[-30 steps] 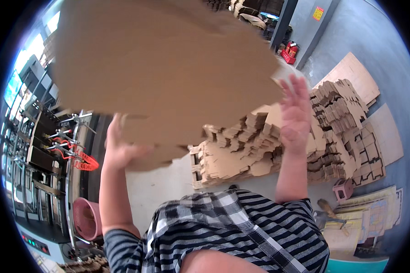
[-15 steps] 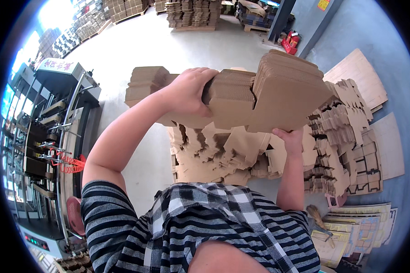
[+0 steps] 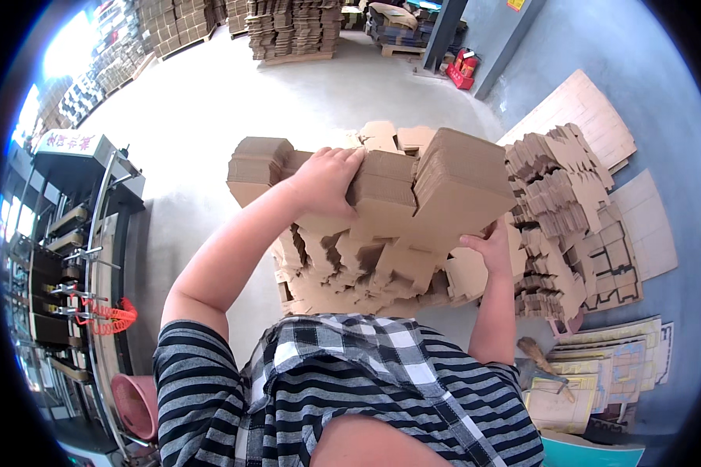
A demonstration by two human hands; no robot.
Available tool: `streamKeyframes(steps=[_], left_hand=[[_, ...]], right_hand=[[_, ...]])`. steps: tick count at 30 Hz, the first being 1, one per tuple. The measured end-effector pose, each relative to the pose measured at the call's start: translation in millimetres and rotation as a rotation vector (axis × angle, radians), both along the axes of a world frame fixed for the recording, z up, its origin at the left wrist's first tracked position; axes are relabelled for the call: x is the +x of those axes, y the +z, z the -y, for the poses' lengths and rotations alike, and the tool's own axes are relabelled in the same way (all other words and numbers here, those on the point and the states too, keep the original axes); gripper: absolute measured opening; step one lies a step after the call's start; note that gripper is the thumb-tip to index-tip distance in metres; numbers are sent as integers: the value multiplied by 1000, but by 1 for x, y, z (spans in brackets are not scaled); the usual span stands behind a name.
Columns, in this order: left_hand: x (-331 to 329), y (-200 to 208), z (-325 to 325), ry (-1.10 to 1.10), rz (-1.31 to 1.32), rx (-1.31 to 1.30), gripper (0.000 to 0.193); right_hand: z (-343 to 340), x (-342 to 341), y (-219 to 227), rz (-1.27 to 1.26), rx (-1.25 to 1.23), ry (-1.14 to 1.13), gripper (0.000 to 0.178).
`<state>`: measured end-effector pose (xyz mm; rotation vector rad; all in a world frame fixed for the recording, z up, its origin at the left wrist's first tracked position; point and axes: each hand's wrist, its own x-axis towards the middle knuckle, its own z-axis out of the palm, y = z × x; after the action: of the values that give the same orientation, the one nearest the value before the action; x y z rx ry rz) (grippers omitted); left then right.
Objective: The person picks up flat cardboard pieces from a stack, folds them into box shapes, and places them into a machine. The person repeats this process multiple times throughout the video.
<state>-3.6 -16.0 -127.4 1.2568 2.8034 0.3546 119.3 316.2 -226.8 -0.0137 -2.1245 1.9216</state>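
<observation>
A thick stack of brown die-cut cardboard blanks (image 3: pixel 459 183) is held out in front of me, its layered edges facing up. My left hand (image 3: pixel 329 183) grips the stack's upper edge at a notch near the middle, thumb on the near face and fingers over the top. At the lower right corner, my right hand (image 3: pixel 492 247) holds the same stack, thumb on the near face; its other fingers are mostly hidden behind the cardboard. Below and beyond lies a pile of similar cardboard blanks (image 3: pixel 343 272), partly covered by the held stack.
More blanks (image 3: pixel 553 206) stand in piles at right, with flat boards (image 3: pixel 646 226) against the wall. A machine (image 3: pixel 78 257) with a red coiled hose (image 3: pixel 113 317) and a pink bucket (image 3: pixel 135 405) are on the left. A fire extinguisher (image 3: pixel 465 66) stands by a pillar.
The held stack has come down and its right end has shifted left, with both hands still on it. My view has turned slightly, so the background sits further left.
</observation>
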Motion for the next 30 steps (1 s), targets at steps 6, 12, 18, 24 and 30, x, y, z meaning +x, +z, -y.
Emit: streamKeyframes(steps=[6, 12, 18, 24, 30], left_hand=[[13, -23, -10, 132, -158, -22, 116], [23, -23, -10, 128, -226, -82, 124], [18, -30, -8, 75, -259, -13, 119], [18, -20, -3, 32, -236, 49, 111], [32, -21, -18, 135, -203, 35, 112]], right_hand=[[-9, -10, 10, 133, 303, 107, 79], [10, -2, 53, 378, 364, 217, 60], [11, -11, 53, 239, 451, 168, 52], [10, -10, 51, 143, 368, 168, 51], [-10, -20, 43, 156, 378, 206, 46]])
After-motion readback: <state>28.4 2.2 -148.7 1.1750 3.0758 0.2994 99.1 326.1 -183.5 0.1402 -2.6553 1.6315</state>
